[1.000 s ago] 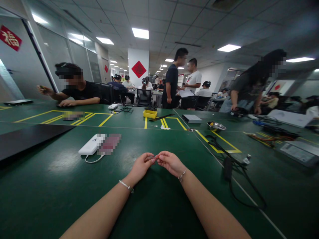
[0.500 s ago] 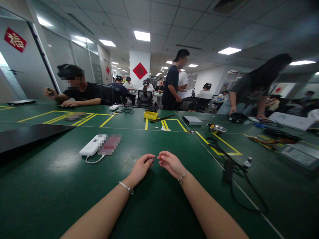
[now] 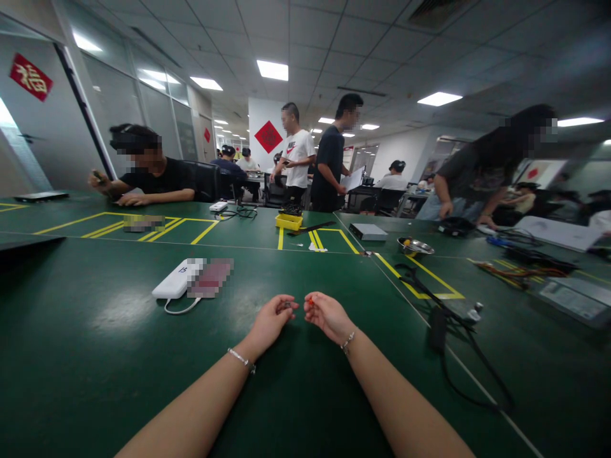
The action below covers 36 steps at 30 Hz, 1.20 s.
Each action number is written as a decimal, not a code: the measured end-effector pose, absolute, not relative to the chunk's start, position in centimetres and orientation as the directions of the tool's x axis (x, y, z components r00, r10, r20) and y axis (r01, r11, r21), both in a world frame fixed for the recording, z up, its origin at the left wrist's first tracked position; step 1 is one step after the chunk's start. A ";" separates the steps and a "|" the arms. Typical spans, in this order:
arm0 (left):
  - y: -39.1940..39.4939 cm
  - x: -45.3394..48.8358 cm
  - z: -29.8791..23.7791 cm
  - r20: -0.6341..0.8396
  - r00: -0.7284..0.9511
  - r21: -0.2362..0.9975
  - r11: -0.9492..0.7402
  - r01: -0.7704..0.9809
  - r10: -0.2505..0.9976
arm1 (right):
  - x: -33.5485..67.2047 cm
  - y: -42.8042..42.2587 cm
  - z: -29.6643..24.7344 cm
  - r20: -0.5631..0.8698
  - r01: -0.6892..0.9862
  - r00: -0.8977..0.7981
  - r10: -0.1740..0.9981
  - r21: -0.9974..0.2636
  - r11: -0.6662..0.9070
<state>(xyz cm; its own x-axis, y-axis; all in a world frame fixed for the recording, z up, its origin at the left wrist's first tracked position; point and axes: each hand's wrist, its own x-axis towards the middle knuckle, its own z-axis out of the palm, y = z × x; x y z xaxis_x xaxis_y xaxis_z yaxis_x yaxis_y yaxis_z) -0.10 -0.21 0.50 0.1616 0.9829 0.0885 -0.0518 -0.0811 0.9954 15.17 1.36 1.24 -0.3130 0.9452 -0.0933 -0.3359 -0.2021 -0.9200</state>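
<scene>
My left hand (image 3: 272, 318) is closed in a pinch above the green table (image 3: 200, 375). Between its thumb and fingers sits a tiny dark greyish piece (image 3: 287, 305), too small to name. Facing it across a narrow gap, my right hand (image 3: 329, 316) pinches a small orange-red piece (image 3: 310, 301) whose kind I cannot make out. The fingertips of the two hands do not touch. Left of my hands lie a white power bank (image 3: 174, 280) with a short white cable and a blurred reddish item (image 3: 210, 278).
Ahead stand a yellow tray (image 3: 289, 221), a grey box (image 3: 367, 231) and a metal bowl (image 3: 415, 245). Black cables with an adapter (image 3: 436, 327) lie to the right, near a metal-cased unit (image 3: 575, 299). A seated person (image 3: 157, 178) works across the table; others stand behind.
My right hand has shifted slightly right, widening the gap between my hands. A dark flat shape at the left has mostly withdrawn from view. A person in white has moved left, into plain sight.
</scene>
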 end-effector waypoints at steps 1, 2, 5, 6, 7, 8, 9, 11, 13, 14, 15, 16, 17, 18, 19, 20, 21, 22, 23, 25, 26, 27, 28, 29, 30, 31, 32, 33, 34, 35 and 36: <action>-0.2 -0.1 0.5 0.083 0.163 0.996 -0.078 -0.043 0.983 | 15.2 1.4 1.2 -0.091 -0.336 -0.312 0.946 -0.920 -0.200; -0.2 -0.1 0.5 0.082 0.163 0.996 -0.078 -0.031 0.983 | 15.2 1.3 1.3 -0.087 -0.337 -0.311 0.946 -0.921 -0.196; -0.1 -0.2 0.5 0.080 0.163 0.997 -0.080 -0.010 0.983 | 15.3 1.3 1.4 -0.072 -0.328 -0.307 0.949 -0.928 -0.177; -0.1 -0.3 0.5 0.078 0.164 0.997 -0.077 -0.011 0.983 | 15.3 1.3 1.4 -0.072 -0.320 -0.306 0.949 -0.931 -0.174; -0.1 -0.3 0.5 0.076 0.168 0.997 -0.074 -0.018 0.983 | 15.3 1.3 1.4 -0.075 -0.309 -0.305 0.949 -0.935 -0.173; -0.1 -0.3 0.5 0.074 0.177 0.997 -0.070 -0.032 0.981 | 15.3 1.3 1.5 -0.082 -0.299 -0.305 0.949 -0.938 -0.177; -0.1 -0.3 0.5 0.073 0.188 0.997 -0.066 -0.048 0.979 | 15.3 1.3 1.5 -0.089 -0.292 -0.304 0.949 -0.939 -0.181; -0.2 -0.3 0.6 0.076 0.204 0.995 -0.062 -0.072 0.976 | 15.4 1.3 1.5 -0.098 -0.298 -0.291 0.952 -0.936 -0.187; -0.2 -0.2 0.6 0.075 0.190 0.995 -0.062 -0.072 0.979 | 15.4 1.3 1.5 -0.102 -0.312 -0.264 0.959 -0.932 -0.185; -0.2 -0.2 0.6 0.074 0.173 0.996 -0.064 -0.066 0.982 | 15.4 1.3 1.5 -0.104 -0.314 -0.250 0.963 -0.932 -0.182; -0.3 -0.2 0.6 0.075 0.153 0.996 -0.067 -0.059 0.985 | 15.4 1.3 1.6 -0.104 -0.312 -0.239 0.965 -0.933 -0.177; -0.3 -0.2 0.6 0.079 0.133 0.996 -0.073 -0.050 0.988 | 15.4 1.3 1.6 -0.104 -0.305 -0.233 0.967 -0.936 -0.174; -0.3 -0.2 0.6 0.086 0.117 0.996 -0.081 -0.040 0.989 | 15.4 1.3 1.6 -0.104 -0.298 -0.230 0.968 -0.939 -0.172; -0.3 -0.2 0.7 0.093 0.107 0.996 -0.090 -0.027 0.990 | 15.4 1.3 1.6 -0.105 -0.291 -0.231 0.967 -0.941 -0.171; -0.3 -0.2 0.7 0.099 0.103 0.995 -0.099 -0.012 0.990 | 15.4 1.3 1.6 -0.106 -0.287 -0.234 0.967 -0.942 -0.172; -0.3 -0.2 0.7 0.102 0.105 0.995 -0.103 0.001 0.989 | 15.4 1.3 1.6 -0.107 -0.285 -0.236 0.966 -0.942 -0.174; -0.3 -0.2 0.7 0.102 0.115 0.995 -0.103 0.007 0.988 | 15.4 1.2 1.7 -0.110 -0.285 -0.238 0.965 -0.942 -0.178; -0.3 -0.2 0.7 0.098 0.127 0.995 -0.100 0.008 0.987 | 15.4 1.2 1.7 -0.113 -0.286 -0.238 0.965 -0.941 -0.181; -0.3 -0.2 0.7 0.094 0.139 0.995 -0.096 0.003 0.986 | 15.4 1.3 1.7 -0.116 -0.289 -0.240 0.964 -0.939 -0.185; -0.3 -0.2 0.6 0.096 0.151 0.995 -0.096 -0.007 0.984 | 15.3 1.3 1.6 -0.122 -0.301 -0.241 0.963 -0.934 -0.193; -0.2 -0.2 0.5 0.099 0.155 0.995 -0.100 -0.003 0.983 | 15.3 1.4 1.6 -0.123 -0.312 -0.240 0.963 -0.930 -0.196; -0.2 -0.2 0.4 0.102 0.156 0.995 -0.104 0.009 0.983 | 15.3 1.4 1.5 -0.122 -0.324 -0.240 0.963 -0.925 -0.198; -0.2 -0.2 0.4 0.105 0.156 0.994 -0.110 0.025 0.982 | 15.4 1.5 1.4 -0.120 -0.336 -0.240 0.963 -0.921 -0.198; -0.2 -0.2 0.3 0.108 0.158 0.992 -0.116 0.044 0.982 | 15.4 1.5 1.4 -0.117 -0.346 -0.239 0.964 -0.917 -0.197; -0.1 -0.2 0.3 0.113 0.158 0.990 -0.124 0.064 0.981 | 15.4 1.5 1.4 -0.112 -0.354 -0.241 0.964 -0.915 -0.194; -0.1 -0.3 0.3 0.119 0.156 0.988 -0.133 0.084 0.981 | 15.4 1.5 1.4 -0.108 -0.359 -0.245 0.964 -0.913 -0.193; -0.1 -0.3 0.3 0.127 0.151 0.984 -0.143 0.101 0.980 | 15.4 1.5 1.4 -0.107 -0.361 -0.250 0.962 -0.912 -0.195; -0.1 -0.3 0.3 0.134 0.143 0.982 -0.151 0.117 0.981 | 15.4 1.5 1.4 -0.110 -0.361 -0.255 0.961 -0.911 -0.200; -0.1 -0.3 0.3 0.136 0.135 0.979 -0.153 0.133 0.982 | 15.4 1.4 1.4 -0.118 -0.360 -0.257 0.959 -0.909 -0.208; -0.1 -0.4 0.3 0.131 0.126 0.978 -0.149 0.147 0.983 | 15.4 1.4 1.4 -0.128 -0.359 -0.259 0.957 -0.907 -0.218; -0.1 -0.4 0.3 0.123 0.119 0.977 -0.141 0.158 0.985 | 15.4 1.4 1.5 -0.138 -0.358 -0.261 0.955 -0.905 -0.229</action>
